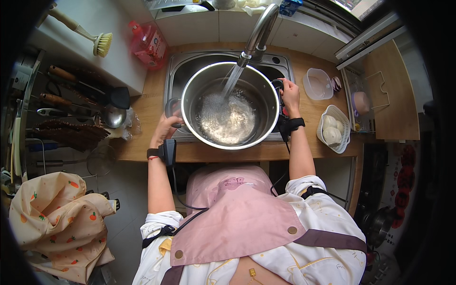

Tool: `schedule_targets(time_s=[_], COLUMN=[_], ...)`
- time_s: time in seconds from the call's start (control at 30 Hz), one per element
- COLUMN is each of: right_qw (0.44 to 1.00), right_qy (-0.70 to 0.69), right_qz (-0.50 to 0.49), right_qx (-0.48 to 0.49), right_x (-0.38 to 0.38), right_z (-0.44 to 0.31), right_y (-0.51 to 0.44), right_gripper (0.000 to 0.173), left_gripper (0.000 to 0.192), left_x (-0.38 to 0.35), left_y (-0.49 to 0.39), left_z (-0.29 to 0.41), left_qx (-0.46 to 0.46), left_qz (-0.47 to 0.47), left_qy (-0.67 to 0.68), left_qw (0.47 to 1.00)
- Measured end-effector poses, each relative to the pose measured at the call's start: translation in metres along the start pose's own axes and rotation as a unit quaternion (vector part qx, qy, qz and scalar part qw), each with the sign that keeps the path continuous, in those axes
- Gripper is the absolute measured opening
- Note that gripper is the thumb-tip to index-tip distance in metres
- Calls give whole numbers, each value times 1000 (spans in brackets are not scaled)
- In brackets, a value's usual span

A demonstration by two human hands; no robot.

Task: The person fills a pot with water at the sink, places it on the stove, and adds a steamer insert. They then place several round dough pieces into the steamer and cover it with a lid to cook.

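Observation:
A large stainless steel pot [192,123] is held over the sink [174,67] between my two hands. My left hand [166,127] grips its dark side handle at the left. On the other side, my right hand [290,95] is closed round the opposite handle, which is partly hidden by the fingers. Water runs from the metal faucet [262,30] into the pot, and shallow, rippling water covers its bottom. Whether the pot's base rests on anything is hidden.
Right of the sink are a clear plastic container [318,84] and a white basket [344,137] holding several pale round items. A pink soap bottle [149,46] stands at the back left. Ladles and spatulas hang at left, above a carrot-patterned cloth [60,213].

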State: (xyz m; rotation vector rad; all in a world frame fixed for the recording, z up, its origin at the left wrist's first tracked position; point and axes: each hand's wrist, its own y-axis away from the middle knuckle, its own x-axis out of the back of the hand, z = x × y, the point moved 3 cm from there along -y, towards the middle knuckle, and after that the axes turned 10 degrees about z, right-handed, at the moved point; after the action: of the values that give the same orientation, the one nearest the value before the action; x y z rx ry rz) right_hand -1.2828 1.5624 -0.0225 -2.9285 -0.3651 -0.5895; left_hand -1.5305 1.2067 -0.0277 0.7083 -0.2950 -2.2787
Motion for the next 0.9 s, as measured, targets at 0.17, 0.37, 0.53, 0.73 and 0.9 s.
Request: schedule_targets(time_s=[0.17,0.37,0.53,0.73,0.9], right_qw=[997,956,903,755,737], right_qy=[-51,180,237,360,294], right_qz=[-47,-230,-314,-501,-491], right_qx=[-23,-13,177,221,360], right_x=[3,17,-34,-114,-135], right_z=[-4,-39,-83,-54,-54], right_y=[2,-38,-106,-127,-112], right_gripper=[38,42,29,34,21], left_gripper=[75,74,72,71,72], left_x=[1,-4,-7,-9,-9], left_y=[5,15,20,30,29], left_z=[3,6,9,10,10], left_qx=[-1,-9,-2,-10,2], left_qz=[-10,-7,10,33,50], left_qy=[-10,-20,-34,-40,-32], left_qw=[1000,1000,999,999,998])
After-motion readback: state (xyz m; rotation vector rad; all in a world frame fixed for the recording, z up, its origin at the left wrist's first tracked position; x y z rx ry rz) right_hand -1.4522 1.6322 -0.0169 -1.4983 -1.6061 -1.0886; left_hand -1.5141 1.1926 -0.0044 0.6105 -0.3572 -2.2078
